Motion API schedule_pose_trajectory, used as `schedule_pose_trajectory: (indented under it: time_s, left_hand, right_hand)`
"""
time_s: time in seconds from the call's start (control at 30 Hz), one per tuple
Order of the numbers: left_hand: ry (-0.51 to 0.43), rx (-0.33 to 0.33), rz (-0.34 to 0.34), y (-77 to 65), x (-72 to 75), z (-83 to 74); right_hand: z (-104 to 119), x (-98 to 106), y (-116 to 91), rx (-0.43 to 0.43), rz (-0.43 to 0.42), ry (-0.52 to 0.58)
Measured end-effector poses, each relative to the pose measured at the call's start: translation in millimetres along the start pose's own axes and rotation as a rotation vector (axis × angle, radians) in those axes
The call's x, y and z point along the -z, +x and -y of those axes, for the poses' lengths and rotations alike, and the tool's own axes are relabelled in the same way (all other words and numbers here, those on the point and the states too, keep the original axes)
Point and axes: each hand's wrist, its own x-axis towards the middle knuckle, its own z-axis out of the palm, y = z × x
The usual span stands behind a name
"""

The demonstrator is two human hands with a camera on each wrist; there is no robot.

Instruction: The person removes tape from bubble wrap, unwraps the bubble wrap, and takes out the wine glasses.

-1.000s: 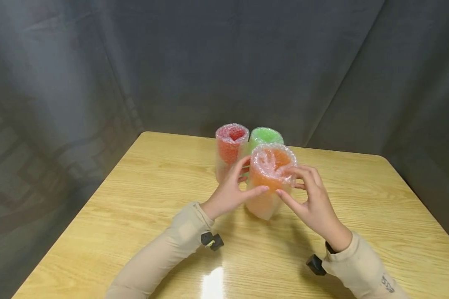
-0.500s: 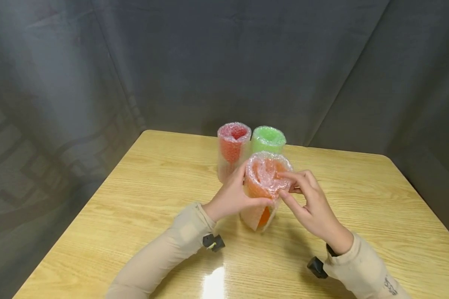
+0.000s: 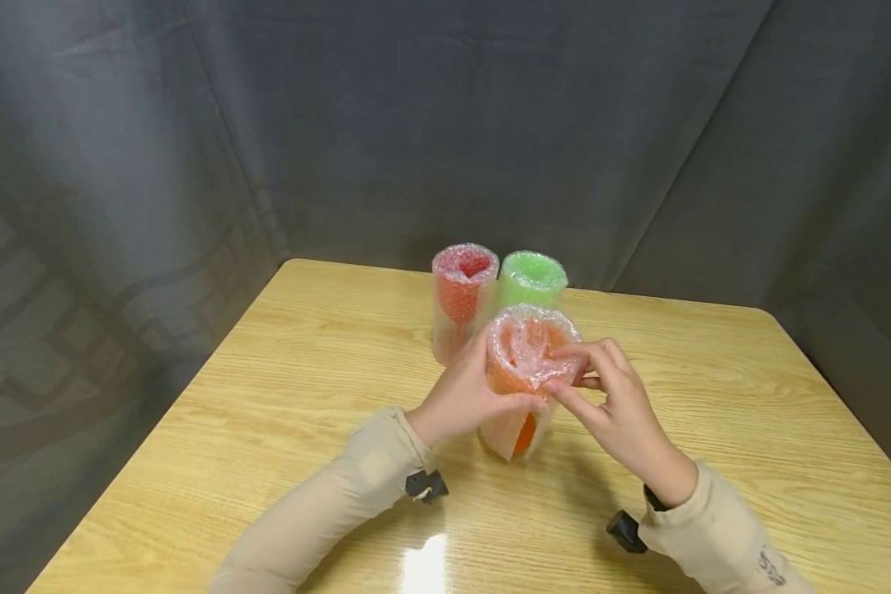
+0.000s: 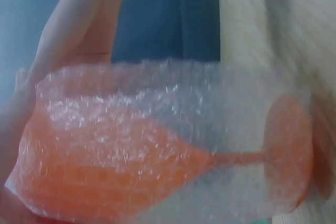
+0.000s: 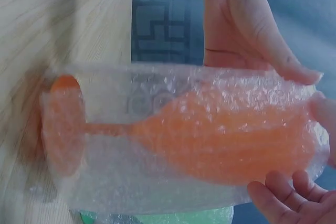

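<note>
In the head view, an orange goblet stands upright in a sleeve of bubble wrap. Its bowl, stem and round foot show through the clear plastic in the right wrist view. My left hand grips the wrapped goblet from the left, thumb across the near side and fingers hidden behind. My right hand pinches the bubble wrap at the top right rim, thumb at the near edge and a finger over the folded-in top. Loose wrap is tucked into the opening. Low on the near side, the wrap's edges part and bare orange shows.
Close behind stand a red goblet and a green goblet, both upright in bubble wrap. All three are on a light wooden table. Dark grey curtain hangs behind the table and along its sides.
The wrapped orange goblet has come slightly nearer and turned, so the wrap's open seam now faces front. My left thumb has shifted along the near side; my right hand stays at the rim.
</note>
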Motion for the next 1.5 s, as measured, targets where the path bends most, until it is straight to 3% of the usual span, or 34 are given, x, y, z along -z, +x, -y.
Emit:
schedule_pose_trajectory:
  time_s: [0.37, 0.6, 0.7, 0.83, 0.97, 1.2, 1.5]
  left_hand:
    - [0.023, -0.076, -0.072, -0.1, -0.8, 2.3]
    - [0.046, -0.067, -0.072, -1.0, -2.9, -0.2]
    - [0.115, -0.069, -0.077, -1.9, -5.7, -2.5]
    - [0.212, -0.037, -0.088, -3.0, -10.2, -6.6]
    - [0.273, -0.008, -0.100, -3.4, -13.6, -9.1]
    - [0.312, 0.010, -0.111, -2.8, -16.0, -8.0]
    - [0.273, -0.005, -0.120, -0.7, -11.8, -4.2]
  right_hand:
    - [0.9, 1.8, 2.0, -0.017, 0.070, -0.085]
    - [9.9, 19.3, 21.9, 0.058, 0.002, -0.160]
    - [20.5, 22.0, 33.5, 0.075, 0.106, -0.260]
    - [32.4, 20.1, 47.5, 0.038, 0.287, -0.409]
    - [35.8, 17.8, 57.4, -0.001, 0.378, -0.500]
    - [31.4, 15.5, 61.0, -0.037, 0.431, -0.472]
    - [24.7, 14.5, 54.2, -0.027, 0.380, -0.362]
